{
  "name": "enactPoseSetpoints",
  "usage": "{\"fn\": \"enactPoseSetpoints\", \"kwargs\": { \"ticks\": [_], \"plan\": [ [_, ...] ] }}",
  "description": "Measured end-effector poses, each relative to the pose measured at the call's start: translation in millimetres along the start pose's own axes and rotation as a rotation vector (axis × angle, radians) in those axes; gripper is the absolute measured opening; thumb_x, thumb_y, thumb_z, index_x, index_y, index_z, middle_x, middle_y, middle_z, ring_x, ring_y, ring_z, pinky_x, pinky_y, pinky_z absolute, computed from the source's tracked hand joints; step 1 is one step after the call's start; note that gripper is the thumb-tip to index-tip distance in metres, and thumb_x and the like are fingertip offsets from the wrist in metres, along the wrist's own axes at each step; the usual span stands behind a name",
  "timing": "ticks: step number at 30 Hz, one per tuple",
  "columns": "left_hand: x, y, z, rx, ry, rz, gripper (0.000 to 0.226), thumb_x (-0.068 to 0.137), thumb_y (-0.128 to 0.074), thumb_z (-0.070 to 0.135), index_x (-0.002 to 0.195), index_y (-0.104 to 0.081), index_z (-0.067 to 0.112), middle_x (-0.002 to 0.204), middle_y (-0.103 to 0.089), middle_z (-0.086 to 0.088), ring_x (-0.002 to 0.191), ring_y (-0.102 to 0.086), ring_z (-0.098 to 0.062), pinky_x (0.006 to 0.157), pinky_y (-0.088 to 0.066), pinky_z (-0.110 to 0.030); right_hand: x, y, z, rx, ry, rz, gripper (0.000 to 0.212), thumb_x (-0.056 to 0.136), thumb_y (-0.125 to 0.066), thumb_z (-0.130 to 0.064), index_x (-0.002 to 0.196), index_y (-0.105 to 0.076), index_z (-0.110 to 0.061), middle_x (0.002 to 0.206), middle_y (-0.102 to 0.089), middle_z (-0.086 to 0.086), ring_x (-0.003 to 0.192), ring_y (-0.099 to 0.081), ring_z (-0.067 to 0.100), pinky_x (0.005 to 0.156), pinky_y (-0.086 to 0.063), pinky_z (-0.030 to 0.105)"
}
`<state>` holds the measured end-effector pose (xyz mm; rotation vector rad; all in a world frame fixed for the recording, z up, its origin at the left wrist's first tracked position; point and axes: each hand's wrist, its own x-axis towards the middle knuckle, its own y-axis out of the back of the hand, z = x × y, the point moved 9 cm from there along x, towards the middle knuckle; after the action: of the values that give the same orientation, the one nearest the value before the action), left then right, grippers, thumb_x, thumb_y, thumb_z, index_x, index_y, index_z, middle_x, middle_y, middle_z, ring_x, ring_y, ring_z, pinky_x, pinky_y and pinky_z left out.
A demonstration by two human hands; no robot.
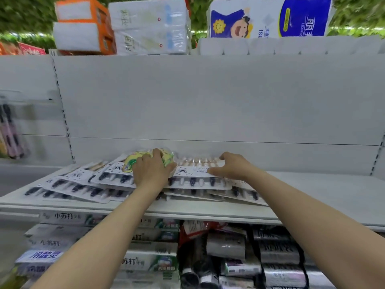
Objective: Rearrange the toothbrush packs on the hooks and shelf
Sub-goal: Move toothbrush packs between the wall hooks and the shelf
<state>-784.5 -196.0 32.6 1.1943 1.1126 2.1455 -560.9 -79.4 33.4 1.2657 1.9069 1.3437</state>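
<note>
2 bare hands are on the white shelf (pixel 312 195). Flat white toothbrush packs (pixel 83 186) lie fanned and overlapping across its left and middle: at least 6, with the exact count lost in the pile. 1 yellow-green pack (pixel 135 159) sits on top near the shelf's back panel. Above the shelf stand 3 printed tissue bundles (pixel 150 28); left of it, blurred hanging packs (pixel 10 132); below it, toothpaste boxes (pixel 150 261) and dark rolls (pixel 279 253). The left hand (pixel 153 172) curls over the yellow-green pack, gripping it. The right hand (pixel 231 165) lies spread, thumb out, pressing flat on the top white pack just beside.
</note>
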Motion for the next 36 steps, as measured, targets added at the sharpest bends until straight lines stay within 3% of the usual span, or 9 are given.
{"fn": "enactPoseSetpoints", "kwargs": {
  "ticks": [4,9,14,18,20,22,24,29,36],
  "plan": [
    [1.7,2.3,5.6,0.003,-0.025,0.05,0.057,0.084,-0.065,0.058,0.125,-0.05,0.021,0.124,-0.056,-0.011,0.116,-0.045,-0.032,0.092,-0.04,-0.039,9.0,5.4,5.8,0.281,-0.117,0.028,0.087,0.073,-0.087,-0.043,0.139,-0.046,-0.003,0.139,-0.053,0.013,0.124,-0.052,0.031,0.095,-0.047,0.038],
    [5.1,12.7,12.8,-0.088,-0.035,0.121,0.035,0.089,-0.068,0.042,0.112,-0.056,0.02,0.116,-0.059,-0.008,0.111,-0.047,-0.029,0.084,-0.041,-0.037,7.1,3.4,4.6,0.459,-0.276,-0.062,0.06,0.07,-0.092,-0.032,0.107,-0.056,-0.001,0.088,-0.057,0.008,0.075,-0.053,0.021,0.057,-0.04,0.028],
    [4.1,18.0,8.6,-0.322,0.041,0.124,0.026,0.094,-0.062,0.035,0.111,-0.052,0.018,0.113,-0.054,-0.007,0.093,-0.053,-0.028,0.068,-0.041,-0.036,12.4,-12.2,2.6,0.849,-0.375,-0.138,0.031,0.075,-0.084,-0.002,0.099,-0.066,0.001,0.097,-0.076,0.015,0.095,-0.072,0.025,0.097,-0.054,0.035],
    [0.5,23.8,-7.2,-0.605,0.131,0.166,0.052,0.094,-0.062,0.039,0.137,-0.041,0.017,0.129,-0.055,-0.009,0.107,-0.058,-0.033,0.076,-0.044,-0.039,-0.5,1.4,15.5,0.919,-0.411,-0.079,0.016,0.082,-0.079,-0.007,0.085,-0.063,-0.007,0.099,-0.071,0.008,0.059,-0.043,0.01,0.052,-0.034,0.02],
    [-5.5,24.5,-10.9,-0.79,0.194,0.151,0.058,0.095,-0.062,0.041,0.142,-0.039,0.014,0.133,-0.057,-0.009,0.109,-0.06,-0.029,0.083,-0.053,-0.038,-7.9,15.2,17.3,1.053,-0.343,0.012,0.014,0.084,-0.075,0.001,0.089,-0.063,-0.006,0.1,-0.074,0.011,0.065,-0.063,0.015,0.059,-0.052,0.029],
    [-14.6,23.6,-9.5,-0.99,0.263,0.141,0.047,0.097,-0.061,0.037,0.134,-0.047,0.011,0.117,-0.061,-0.005,0.083,-0.063,-0.012,0.058,-0.053,-0.016,-21.4,35.9,13.6,1.219,-0.216,0.159,0.025,0.083,-0.069,0.011,0.1,-0.064,-0.006,0.101,-0.074,0.016,0.08,-0.073,0.028,0.07,-0.062,0.043],
    [-23.1,21.3,-7.9,-1.14,0.32,0.124,0.041,0.096,-0.064,0.033,0.128,-0.05,0.011,0.109,-0.061,-0.002,0.073,-0.057,-0.003,0.044,-0.043,-0.012,-38.6,54.2,12.8,1.325,-0.126,0.279,0.03,0.085,-0.069,0.012,0.108,-0.064,-0.006,0.1,-0.073,0.014,0.082,-0.074,0.028,0.063,-0.062,0.039],
    [-43.2,25.1,-22.3,-1.376,0.403,0.137,0.044,0.085,-0.079,0.025,0.118,-0.052,0.014,0.111,-0.067,-0.004,0.094,-0.068,-0.017,0.072,-0.055,-0.029,-76.9,86.1,10.2,1.331,0.111,0.55,0.018,0.088,-0.072,-0.001,0.102,-0.064,-0.008,0.093,-0.074,0.006,0.081,-0.075,0.019,0.063,-0.06,0.028],
    [-81.8,58.0,-78.1,-1.488,0.414,0.123,0.034,0.086,-0.075,0.007,0.114,-0.055,0.012,0.106,-0.069,-0.004,0.093,-0.068,-0.017,0.073,-0.054,-0.025,-103.2,59.2,-47.9,1.27,0.234,0.534,0.02,0.093,-0.069,-0.011,0.107,-0.063,-0.023,0.098,-0.072,0.0,0.09,-0.074,0.022,0.076,-0.062,0.05]
  ]
}}
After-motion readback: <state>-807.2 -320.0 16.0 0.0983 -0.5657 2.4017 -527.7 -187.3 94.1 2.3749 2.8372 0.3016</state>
